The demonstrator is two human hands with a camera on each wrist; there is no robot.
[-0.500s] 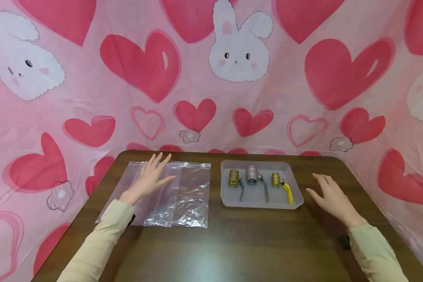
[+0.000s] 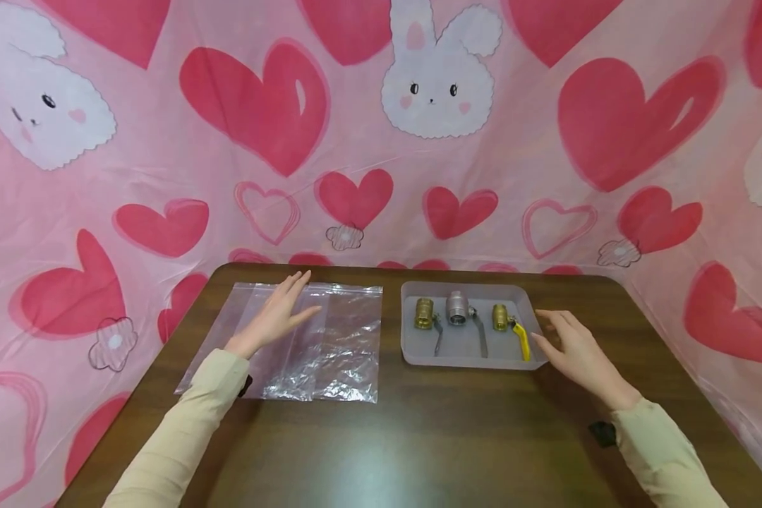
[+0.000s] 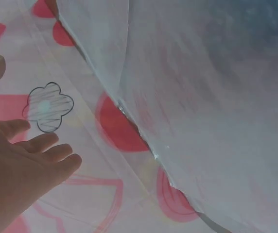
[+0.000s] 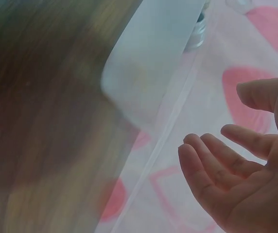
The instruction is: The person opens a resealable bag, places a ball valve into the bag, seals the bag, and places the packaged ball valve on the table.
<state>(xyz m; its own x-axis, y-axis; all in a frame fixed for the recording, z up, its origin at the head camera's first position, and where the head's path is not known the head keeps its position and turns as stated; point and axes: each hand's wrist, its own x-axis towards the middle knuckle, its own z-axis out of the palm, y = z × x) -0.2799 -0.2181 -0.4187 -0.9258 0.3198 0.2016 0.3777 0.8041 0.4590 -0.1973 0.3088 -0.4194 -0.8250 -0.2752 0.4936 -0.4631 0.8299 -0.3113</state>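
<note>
A translucent tray (image 2: 470, 361) holds three valves: a brass one (image 2: 424, 313) with a grey lever, a silver one (image 2: 457, 308) with a grey lever, and a brass one (image 2: 500, 317) with a yellow lever (image 2: 522, 341). My right hand (image 2: 581, 356) is at the tray's right edge, fingers extended; whether it touches is unclear. Overlapping clear zip bags (image 2: 349, 346) lie left of the tray. Over them is my left hand (image 2: 273, 319), fingers spread and holding nothing. Both the left hand (image 3: 27, 165) and right hand (image 4: 241, 170) show relaxed fingers in the wrist views.
The brown wooden table (image 2: 355, 451) extends in front of the bags and tray. A pink cloth (image 2: 355, 152) with hearts and rabbits hangs behind the table and along its sides.
My right hand has moved left to the tray's right edge. The left hand has shifted only slightly, and the head view has tilted a little downward.
</note>
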